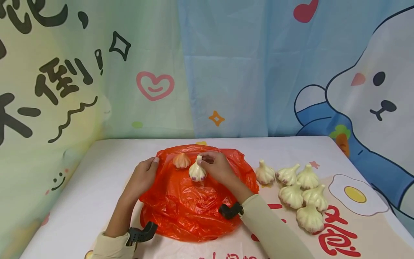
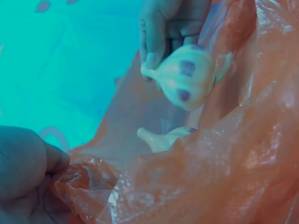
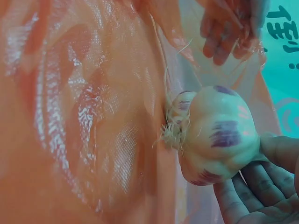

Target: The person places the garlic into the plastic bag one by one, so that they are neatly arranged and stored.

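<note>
My right hand (image 1: 217,166) pinches a garlic bulb (image 1: 197,172) by its stem, over a thin red plastic bag (image 1: 194,205). In the right wrist view this garlic bulb (image 3: 224,135) shows purple patches and root hairs. On the left, my left hand (image 1: 144,176) grips the bag's edge; the left wrist view shows the thumb and fingers of this left hand (image 2: 28,168) on bunched plastic (image 2: 86,179). A second garlic bulb (image 1: 182,160) lies inside the bag, tinted orange by the film, and its stem shows below the held one in the left wrist view.
Several garlic bulbs (image 1: 302,190) stand grouped on the table to the right of the bag. The table cover (image 1: 352,190) is printed with a fried egg and red lettering. Behind the table hangs a printed curtain (image 1: 226,72).
</note>
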Demonstrator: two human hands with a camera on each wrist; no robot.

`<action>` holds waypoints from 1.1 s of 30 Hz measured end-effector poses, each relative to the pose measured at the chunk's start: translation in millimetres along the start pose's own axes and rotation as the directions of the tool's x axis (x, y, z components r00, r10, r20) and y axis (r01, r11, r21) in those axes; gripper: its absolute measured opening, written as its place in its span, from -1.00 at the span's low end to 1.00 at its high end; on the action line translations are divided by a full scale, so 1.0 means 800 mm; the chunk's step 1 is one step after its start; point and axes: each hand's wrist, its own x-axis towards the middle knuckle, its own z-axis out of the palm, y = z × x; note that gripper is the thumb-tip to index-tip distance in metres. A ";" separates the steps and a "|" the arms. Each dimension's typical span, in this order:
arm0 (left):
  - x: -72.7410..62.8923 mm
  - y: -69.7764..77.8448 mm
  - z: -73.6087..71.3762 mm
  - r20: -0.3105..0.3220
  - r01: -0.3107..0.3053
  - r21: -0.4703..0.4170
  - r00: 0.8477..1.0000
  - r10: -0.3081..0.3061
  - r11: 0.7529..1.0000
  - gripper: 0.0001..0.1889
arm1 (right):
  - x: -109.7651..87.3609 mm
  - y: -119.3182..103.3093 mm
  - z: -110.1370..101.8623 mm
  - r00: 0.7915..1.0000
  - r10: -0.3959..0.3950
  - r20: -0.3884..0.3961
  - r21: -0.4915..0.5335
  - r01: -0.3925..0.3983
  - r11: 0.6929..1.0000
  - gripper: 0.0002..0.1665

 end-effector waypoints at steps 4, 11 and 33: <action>0.000 0.001 0.001 0.000 -0.002 0.002 1.000 0.002 1.000 -0.52 | 0.008 0.003 0.004 0.999 0.033 -0.040 0.007 -0.033 0.999 -0.69; 0.001 0.000 0.001 -0.007 -0.018 0.022 1.000 0.018 1.000 -0.54 | 0.021 0.007 0.008 0.992 0.056 -0.113 0.031 -0.053 0.998 -0.68; 0.001 0.002 0.000 -0.008 -0.040 0.015 0.999 0.040 0.999 -0.53 | 0.046 0.025 0.021 0.961 0.055 -0.269 0.079 -0.034 0.996 -0.73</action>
